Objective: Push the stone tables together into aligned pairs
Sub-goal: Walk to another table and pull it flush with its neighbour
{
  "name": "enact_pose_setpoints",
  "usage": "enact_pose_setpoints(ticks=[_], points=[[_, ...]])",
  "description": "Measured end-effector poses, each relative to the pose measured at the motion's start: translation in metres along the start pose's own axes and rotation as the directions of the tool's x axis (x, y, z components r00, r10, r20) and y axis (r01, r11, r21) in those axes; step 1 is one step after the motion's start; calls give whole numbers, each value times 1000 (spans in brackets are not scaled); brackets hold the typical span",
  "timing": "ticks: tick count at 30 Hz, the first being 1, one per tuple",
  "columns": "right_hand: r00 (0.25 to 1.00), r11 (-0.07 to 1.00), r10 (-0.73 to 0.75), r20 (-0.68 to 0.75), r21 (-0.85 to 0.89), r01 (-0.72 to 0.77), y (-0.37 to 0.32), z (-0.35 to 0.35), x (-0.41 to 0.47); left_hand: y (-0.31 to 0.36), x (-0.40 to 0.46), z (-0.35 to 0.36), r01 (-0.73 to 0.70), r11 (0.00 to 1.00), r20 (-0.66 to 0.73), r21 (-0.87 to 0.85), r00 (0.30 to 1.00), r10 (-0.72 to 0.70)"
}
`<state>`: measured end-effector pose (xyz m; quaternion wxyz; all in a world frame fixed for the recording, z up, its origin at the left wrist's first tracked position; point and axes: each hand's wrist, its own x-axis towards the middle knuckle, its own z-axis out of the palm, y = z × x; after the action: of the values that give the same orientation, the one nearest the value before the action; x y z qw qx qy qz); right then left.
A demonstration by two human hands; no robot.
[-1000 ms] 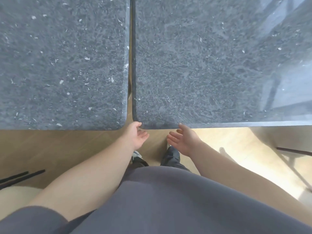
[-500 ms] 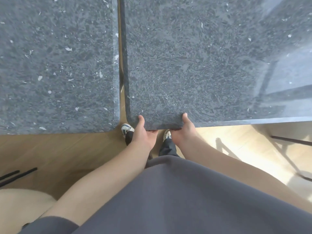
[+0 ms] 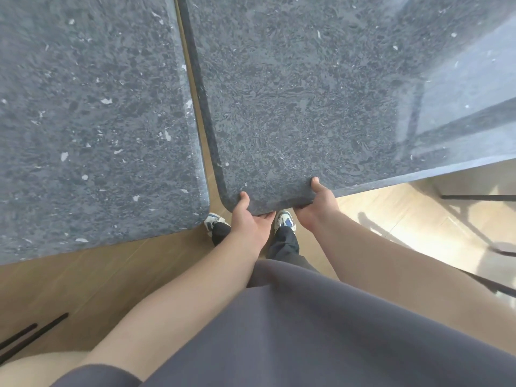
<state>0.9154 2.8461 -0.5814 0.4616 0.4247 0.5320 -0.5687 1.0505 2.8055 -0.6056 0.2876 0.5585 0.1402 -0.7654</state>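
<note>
Two dark grey speckled stone tables fill the upper view. The left table (image 3: 89,121) and the right table (image 3: 307,93) stand side by side with a narrow gap of wooden floor between them. The right table's near edge sits a little farther from me than the left one's. My left hand (image 3: 247,219) grips the right table's near-left rounded corner, thumb on top and fingers under the edge. My right hand (image 3: 317,203) grips the same near edge a short way to the right, thumb on top.
Light wooden floor (image 3: 97,275) runs below the tables. My two shoes (image 3: 283,219) stand under the right table's corner. Thin black chair or table legs (image 3: 474,197) show at the right edge, and black rods (image 3: 30,335) lie at lower left.
Both hands went from open just below the right table's edge to gripping it. The view has tilted, and the tables now appear angled, with the gap shifted left of its earlier place.
</note>
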Motion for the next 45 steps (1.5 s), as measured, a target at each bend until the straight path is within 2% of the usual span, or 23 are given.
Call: enact_pose_setpoints(ticks=[13,20,25,36,39,45], points=[[1000,999,-30,4,-14,30,22,19,-2,34,1,-3,24,999,-17,41,1000,-23],[999,999,34,-30,-8,-34,18,18,2,36,-4,0,35,999,-28,27,999,-34],[998,998,67,10,8,-67,13,15,3,34,-7,2,26,999,-47,26,999,-25],[974,939,218,59,-283,-193,-16,4,-4,25,-13,6,-36,999,-86,2,996,36],[974,917,215,64,-357,-179,-21,2,-12,25,-21,0,-57,998,-97,10,994,58],[983,853,156,96,-515,-85,-13,-5,-32,20,-51,-13,-93,985,-110,145,988,109]])
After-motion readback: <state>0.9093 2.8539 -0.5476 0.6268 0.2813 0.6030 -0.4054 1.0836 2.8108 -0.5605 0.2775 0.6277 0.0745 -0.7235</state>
